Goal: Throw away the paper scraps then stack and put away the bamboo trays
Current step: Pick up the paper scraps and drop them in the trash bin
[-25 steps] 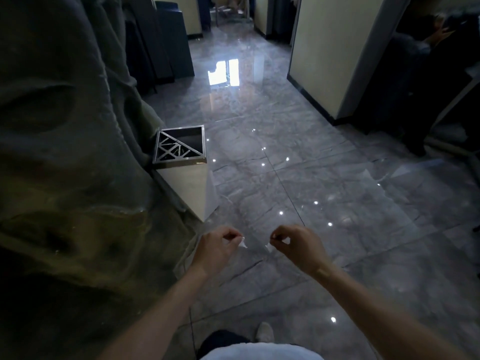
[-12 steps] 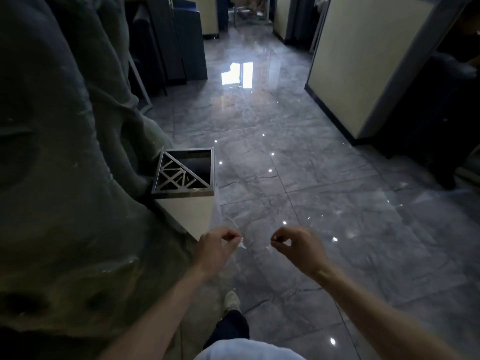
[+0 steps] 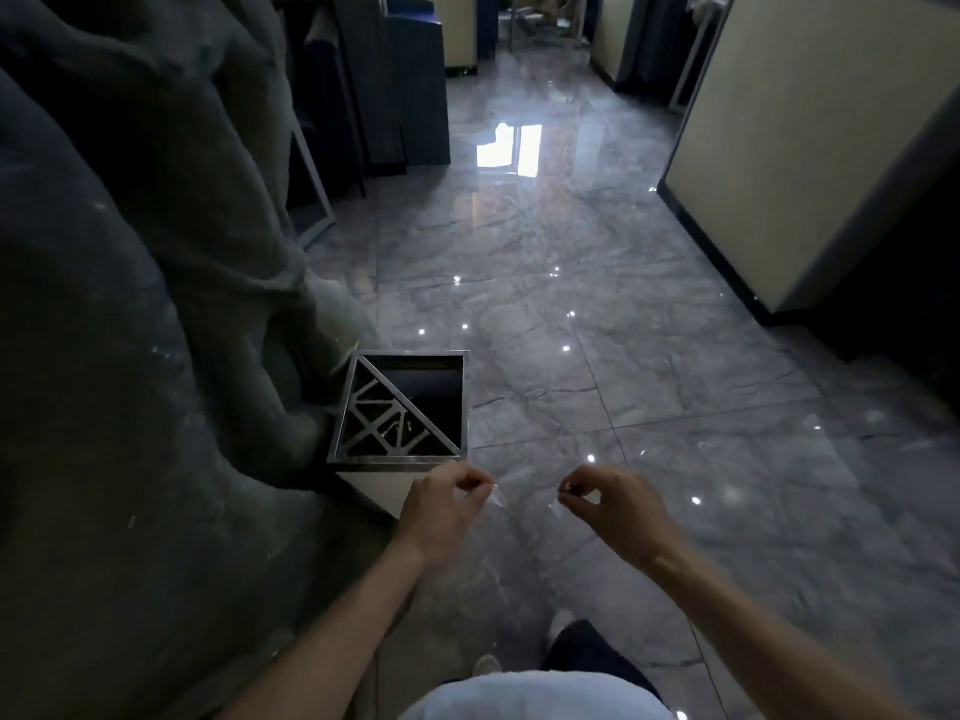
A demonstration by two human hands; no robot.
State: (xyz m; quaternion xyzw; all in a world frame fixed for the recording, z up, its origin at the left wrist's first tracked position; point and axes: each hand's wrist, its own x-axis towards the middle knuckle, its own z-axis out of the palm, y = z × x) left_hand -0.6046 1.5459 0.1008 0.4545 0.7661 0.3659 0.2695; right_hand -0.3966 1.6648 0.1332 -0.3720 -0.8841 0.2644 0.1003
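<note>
The person stood over the square metal bin [image 3: 400,407] on the tiled floor [image 3: 597,356], left hand [image 3: 441,511] and right hand [image 3: 613,506] each pinching a paper scrap [image 3: 497,495] in closed fingers, so the throwing-away step seemingly called for carrying both over the bin's open triangular half and releasing.

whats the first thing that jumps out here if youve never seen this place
Two bare hands held out low in the middle: the left hand and right hand each pinch a small paper scrap in the fingers. Just ahead of the left hand stands a square bin with a metal rim and a triangular lattice over half its top. Beyond stretches a glossy grey tile floor with a bright window reflection further off.
</note>
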